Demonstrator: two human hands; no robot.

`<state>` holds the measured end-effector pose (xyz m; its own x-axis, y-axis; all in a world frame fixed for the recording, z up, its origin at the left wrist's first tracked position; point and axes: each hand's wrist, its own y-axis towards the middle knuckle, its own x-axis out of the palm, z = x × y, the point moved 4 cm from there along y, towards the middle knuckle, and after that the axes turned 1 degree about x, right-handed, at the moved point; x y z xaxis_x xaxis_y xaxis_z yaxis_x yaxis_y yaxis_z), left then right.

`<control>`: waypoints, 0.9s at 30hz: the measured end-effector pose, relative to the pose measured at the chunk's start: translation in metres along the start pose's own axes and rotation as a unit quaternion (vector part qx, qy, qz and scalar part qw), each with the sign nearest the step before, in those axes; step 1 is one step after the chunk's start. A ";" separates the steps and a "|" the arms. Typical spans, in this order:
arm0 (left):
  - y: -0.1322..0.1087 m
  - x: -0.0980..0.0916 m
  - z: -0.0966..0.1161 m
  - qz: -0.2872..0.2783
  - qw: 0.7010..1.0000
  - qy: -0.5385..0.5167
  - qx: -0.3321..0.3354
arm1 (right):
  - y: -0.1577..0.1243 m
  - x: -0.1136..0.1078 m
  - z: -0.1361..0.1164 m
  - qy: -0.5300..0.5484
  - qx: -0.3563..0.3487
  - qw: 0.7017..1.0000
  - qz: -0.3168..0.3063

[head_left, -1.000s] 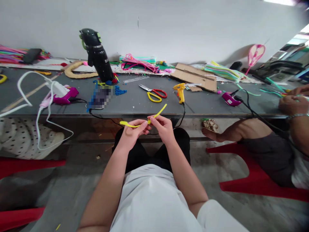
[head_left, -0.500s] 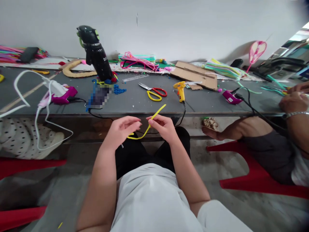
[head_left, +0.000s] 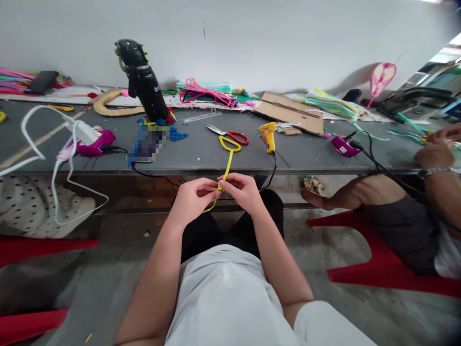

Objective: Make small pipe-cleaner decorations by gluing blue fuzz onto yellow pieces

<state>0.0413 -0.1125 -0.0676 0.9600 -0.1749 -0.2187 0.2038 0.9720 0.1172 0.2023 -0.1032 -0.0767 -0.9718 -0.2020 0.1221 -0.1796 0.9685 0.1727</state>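
Observation:
Both my hands meet over my lap, just below the front edge of the grey table (head_left: 201, 156). My left hand (head_left: 194, 197) and my right hand (head_left: 242, 191) pinch a yellow pipe cleaner (head_left: 227, 168) between their fingertips. One end of it rises nearly upright toward the table edge; the other end curls down beneath my left fingers. On the table right behind it lie scissors with red and yellow handles (head_left: 230, 138) and a yellow glue gun (head_left: 268, 135) whose black cord hangs over the edge.
A black bottle (head_left: 142, 79), a purple glue gun (head_left: 94, 142), white bent wire (head_left: 54, 158), pipe cleaner bundles (head_left: 205, 92) and cardboard (head_left: 290, 113) lie on the table. Another person sits at the right on a red chair (head_left: 378, 274), hands on the table (head_left: 434, 151).
My left hand let go, drew back, then closed on the pipe cleaner again beside my right hand. The free end swung from slanting right to nearly upright.

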 end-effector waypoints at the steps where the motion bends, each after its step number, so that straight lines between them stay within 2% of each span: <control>1: 0.000 0.000 0.000 0.002 1.000 -0.003 0.003 | 0.000 -0.001 0.001 0.002 -0.001 1.000 0.000; 5: -0.001 0.001 -0.002 0.012 1.000 -0.017 0.005 | 0.001 -0.003 0.002 0.001 -0.010 1.000 0.009; 10: 0.001 0.006 -0.004 0.018 0.997 -0.077 -0.023 | 0.004 -0.004 0.008 -0.022 -0.006 1.000 0.020; 18: 0.002 0.010 -0.008 0.016 0.988 -0.144 -0.060 | 0.003 -0.003 0.010 -0.033 -0.026 0.999 -0.003; 27: 0.001 0.008 -0.009 -0.014 0.978 -0.187 -0.090 | 0.001 -0.001 0.007 -0.041 -0.019 0.999 0.002</control>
<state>0.0479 -0.1113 -0.0781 0.9646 -0.2145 0.1533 0.2263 0.9720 -0.0639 0.2019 -0.1007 -0.0835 -0.9822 -0.1832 0.0421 -0.1705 0.9626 0.2104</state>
